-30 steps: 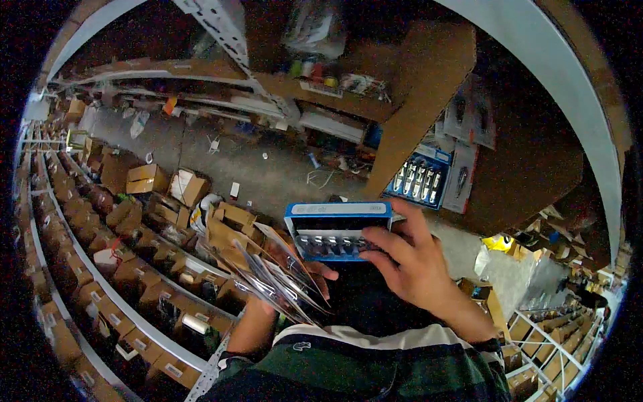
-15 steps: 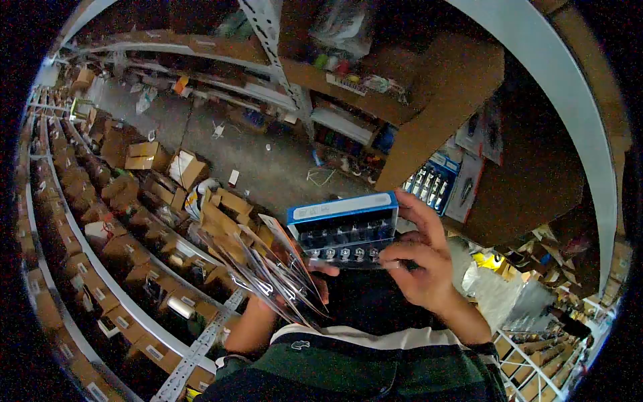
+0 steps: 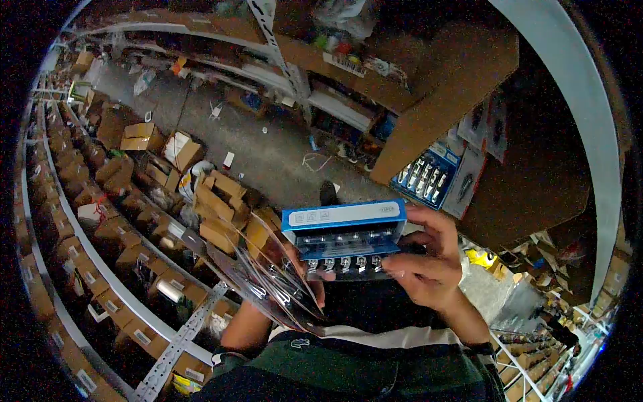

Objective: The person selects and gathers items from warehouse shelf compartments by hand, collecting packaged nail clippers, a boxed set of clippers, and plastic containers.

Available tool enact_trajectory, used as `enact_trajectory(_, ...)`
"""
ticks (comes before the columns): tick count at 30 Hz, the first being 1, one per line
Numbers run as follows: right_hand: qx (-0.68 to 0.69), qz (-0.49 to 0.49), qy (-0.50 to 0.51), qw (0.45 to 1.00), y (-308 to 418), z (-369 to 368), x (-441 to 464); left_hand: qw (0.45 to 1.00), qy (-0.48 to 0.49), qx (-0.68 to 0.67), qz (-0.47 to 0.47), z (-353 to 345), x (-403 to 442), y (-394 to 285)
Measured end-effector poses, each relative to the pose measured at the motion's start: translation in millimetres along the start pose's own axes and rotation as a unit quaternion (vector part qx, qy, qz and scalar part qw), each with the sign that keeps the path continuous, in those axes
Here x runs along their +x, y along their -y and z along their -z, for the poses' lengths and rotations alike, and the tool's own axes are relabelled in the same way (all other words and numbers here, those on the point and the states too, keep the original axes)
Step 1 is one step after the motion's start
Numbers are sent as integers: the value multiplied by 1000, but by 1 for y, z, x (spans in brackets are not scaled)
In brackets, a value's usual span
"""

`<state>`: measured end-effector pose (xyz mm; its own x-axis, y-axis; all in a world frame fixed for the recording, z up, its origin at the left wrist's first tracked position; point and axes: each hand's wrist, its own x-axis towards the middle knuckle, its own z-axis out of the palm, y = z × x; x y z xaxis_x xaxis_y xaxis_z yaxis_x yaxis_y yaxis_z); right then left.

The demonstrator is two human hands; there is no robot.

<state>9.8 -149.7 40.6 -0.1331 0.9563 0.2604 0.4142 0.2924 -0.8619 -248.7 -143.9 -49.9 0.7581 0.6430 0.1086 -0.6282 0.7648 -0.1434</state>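
Observation:
A blue box [image 3: 343, 216] with a white label strip is in front of my chest. Its open side faces me, and a clear tray [image 3: 345, 265] with a row of shiny metal pieces sticks out of it. My right hand [image 3: 432, 260] grips the right end of box and tray, thumb and fingers bent around them. My left hand [image 3: 318, 285], partly hidden, holds a fanned bundle of flat clear packages [image 3: 264, 285]; its fingertips touch the left end of the tray from below.
A cardboard carton [image 3: 522, 181] at the right holds another blue box of metal pieces [image 3: 426, 176] and flat packs. Rows of shelf bins [image 3: 124, 251] line the left. Open cartons [image 3: 218, 208] stand beyond the bundle, and a metal shelf post [image 3: 177, 348] rises at the lower left.
The clear tray has come out of the blue box toward me, below its edge. My right hand has shifted slightly right with them. The view has turned a little.

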Motion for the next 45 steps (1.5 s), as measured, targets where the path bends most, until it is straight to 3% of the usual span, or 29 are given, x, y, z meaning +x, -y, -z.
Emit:
enact_trajectory(4, 0, 4, -36, 999, -1, -4, -1, 999, 2, -28, 18, 7, -6, 10)
enact_trajectory(6, -1, -42, -87, 995, 0, -4, -5, 996, -25, -73, 42, -1, -1, 11)
enact_trajectory(7, -97, -39, -4, 995, 7, 7, 4, 993, -44, -95, 56, -11, 5, 10)
enact_trajectory(8, -98, -38, -5, 994, 7, 7, 0, 983, -82, -141, 83, -22, 10, 10)
enact_trajectory(10, 111, -184, -15, 977, 9, 5, -8, 996, 41, 73, -35, -22, 13, 22)
enact_trajectory(14, 131, -236, 3, 963, 10, 18, -19, 998, -5, 59, -38, -13, 4, 35)
enact_trajectory(16, 193, -286, -17, 939, 7, 23, -23, 992, 115, 44, 15, -10, 15, 35)
enact_trajectory(17, 190, -284, -26, 939, 6, 25, -26, 996, 79, 43, -6, -11, 13, 37)
enact_trajectory(24, 249, -275, -149, 917, 20, 55, -32, 996, -1, 61, -63, -18, 25, 32)
enact_trajectory(26, 273, -245, -271, 890, 19, 58, -25, 995, -1, 67, -72, -19, 30, 25)
enact_trajectory(27, 266, -283, -282, 877, 21, 63, -19, 995, -3, 67, -75, -20, 33, 21)
enact_trajectory(31, 229, -279, -331, 872, 18, 53, 1, 996, -6, 57, -67, -16, 46, 5)
enact_trajectory(33, 149, -281, -306, 898, 17, 49, 9, 997, -8, 49, -54, -14, 52, -4)
enact_trajectory(40, 97, -271, -292, 912, -20, 45, 23, 1000, -19, 3, -8, -2, 77, -24)
enact_trajectory(45, -36, -278, -213, 936, -27, 54, 37, 996, -70, -36, 41, 6, 95, -29)
